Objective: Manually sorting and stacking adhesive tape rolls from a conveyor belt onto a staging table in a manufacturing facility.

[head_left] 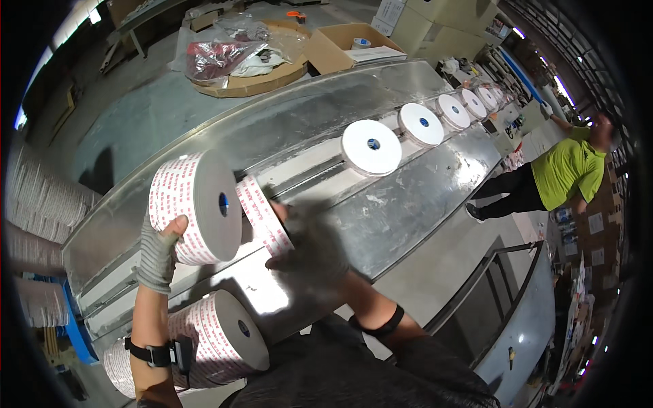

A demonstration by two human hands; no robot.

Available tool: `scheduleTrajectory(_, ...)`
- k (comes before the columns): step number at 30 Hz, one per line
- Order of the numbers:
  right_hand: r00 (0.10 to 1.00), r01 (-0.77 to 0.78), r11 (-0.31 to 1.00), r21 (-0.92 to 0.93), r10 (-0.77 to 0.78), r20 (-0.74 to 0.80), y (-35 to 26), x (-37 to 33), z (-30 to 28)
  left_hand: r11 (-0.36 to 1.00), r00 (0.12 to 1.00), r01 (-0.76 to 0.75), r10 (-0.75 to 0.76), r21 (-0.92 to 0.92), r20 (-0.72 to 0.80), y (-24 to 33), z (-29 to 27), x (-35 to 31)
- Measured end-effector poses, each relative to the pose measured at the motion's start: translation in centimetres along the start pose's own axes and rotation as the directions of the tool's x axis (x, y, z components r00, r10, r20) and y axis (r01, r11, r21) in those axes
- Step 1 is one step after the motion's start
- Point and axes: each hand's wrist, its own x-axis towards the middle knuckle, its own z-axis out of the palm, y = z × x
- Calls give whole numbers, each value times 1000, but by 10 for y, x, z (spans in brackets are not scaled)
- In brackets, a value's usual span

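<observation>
My left hand [156, 251], in a grey glove with bare fingertips, grips a thick stack of white tape rolls [197, 207] with red print round the sides and a blue core. The thumb presses on the printed side. Just right of that stack, my right hand [309, 248], gloved and blurred by motion, is closed on a single tape roll [264, 214], tilted on edge. Both are over the metal table [286, 122]. More printed rolls [211, 333] lie on their side in a row beside my left forearm.
Flat white rolls [371, 147] stand in a line along the table's groove toward the far right. Beyond the table are an open carton [333, 47] and a round cardboard tray [265, 85] with plastic wrap. A person in a bright green shirt [568, 173] stands at right, near a metal frame [500, 272].
</observation>
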Motion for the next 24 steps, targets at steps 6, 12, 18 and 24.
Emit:
scheduleTrajectory(6, 873, -274, 585, -764, 484, 57, 121, 37, -10, 976, 977, -108, 139, 187, -163, -57, -8, 14)
scheduleTrajectory(12, 895, -171, 977, -127, 208, 396, 15, 23, 18, 988, 966, -128, 145, 91, -214, -53, 30, 2)
scheduleTrajectory(18, 877, -458, 767, 449, 308, 369, -21, 55, 56, 990, 981, 9, 18, 141, -192, -41, -6, -20)
scheduleTrajectory(24, 853, -153, 788, -596, 410, 323, 54, 32, 60, 899, 952, -16, 147, 438, -268, -38, -68, -25)
